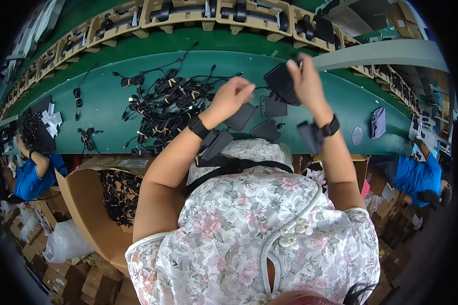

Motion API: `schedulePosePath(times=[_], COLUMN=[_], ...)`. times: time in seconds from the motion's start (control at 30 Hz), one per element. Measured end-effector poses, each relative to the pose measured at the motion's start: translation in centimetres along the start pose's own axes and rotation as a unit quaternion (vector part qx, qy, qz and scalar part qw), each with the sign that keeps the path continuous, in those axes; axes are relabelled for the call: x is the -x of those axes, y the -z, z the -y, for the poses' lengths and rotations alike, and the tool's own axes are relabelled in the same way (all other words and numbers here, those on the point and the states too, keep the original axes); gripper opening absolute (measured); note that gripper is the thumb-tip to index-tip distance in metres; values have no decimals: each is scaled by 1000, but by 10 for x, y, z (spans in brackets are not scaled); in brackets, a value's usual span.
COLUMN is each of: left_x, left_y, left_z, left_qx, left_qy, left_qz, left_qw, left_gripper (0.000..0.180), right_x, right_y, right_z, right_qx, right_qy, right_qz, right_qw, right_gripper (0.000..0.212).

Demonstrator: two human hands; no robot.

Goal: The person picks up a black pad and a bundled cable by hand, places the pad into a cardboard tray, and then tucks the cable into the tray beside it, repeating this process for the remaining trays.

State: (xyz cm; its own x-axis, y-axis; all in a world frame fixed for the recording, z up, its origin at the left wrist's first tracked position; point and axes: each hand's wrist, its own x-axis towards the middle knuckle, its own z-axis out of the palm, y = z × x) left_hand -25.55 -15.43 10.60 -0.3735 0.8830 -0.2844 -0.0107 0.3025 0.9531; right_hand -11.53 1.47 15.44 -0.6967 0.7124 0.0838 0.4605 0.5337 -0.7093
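Note:
Fingers pinched together, my left hand (pixel 231 99) hovers over the green work surface. A thin dark cord runs close to its fingertips, but what they hold is too small to make out. My right hand (pixel 308 85) is raised farther right, thumb and fingers closing around something small and dark. Next to it is a dark flat square pad (pixel 279 79), overlapping other dark pieces. Below lie more dark flat pads: a square one (pixel 273 106), one under my left wrist (pixel 240 117) and one near the front edge (pixel 266 130). Bundled black cables (pixel 170 94) are heaped left of my left hand.
Tan trays (pixel 180 14) with black parts line the far side. A pale curved bar (pixel 386 53) crosses at right. A cardboard box (pixel 86 203) of cables stands at my left. Co-workers in blue sit at far left (pixel 33 178) and far right (pixel 417 175).

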Motion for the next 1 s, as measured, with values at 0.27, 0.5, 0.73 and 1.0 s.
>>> schedulePosePath(times=[0.27, 0.5, 0.73, 1.0], left_x=[32, 22, 27, -32], left_y=[-24, -41, -21, 20], left_z=[40, 48, 31, -67], left_qx=[-538, -575, -460, -106], left_qy=[-32, -209, -96, -155], left_qz=[70, 231, 175, -110], left_qw=[839, 757, 865, 976], left_gripper=[67, 73, 43, 21], right_x=[-126, -179, -180, -167], right_y=[56, 88, 95, 82], right_z=[-73, -109, -115, -97], right_qx=[117, 371, 347, 442], right_qy=[-28, -135, -140, -96], right_qz=[-118, 17, 4, 33], right_qw=[986, 918, 927, 891], right_gripper=[31, 30, 30, 27])
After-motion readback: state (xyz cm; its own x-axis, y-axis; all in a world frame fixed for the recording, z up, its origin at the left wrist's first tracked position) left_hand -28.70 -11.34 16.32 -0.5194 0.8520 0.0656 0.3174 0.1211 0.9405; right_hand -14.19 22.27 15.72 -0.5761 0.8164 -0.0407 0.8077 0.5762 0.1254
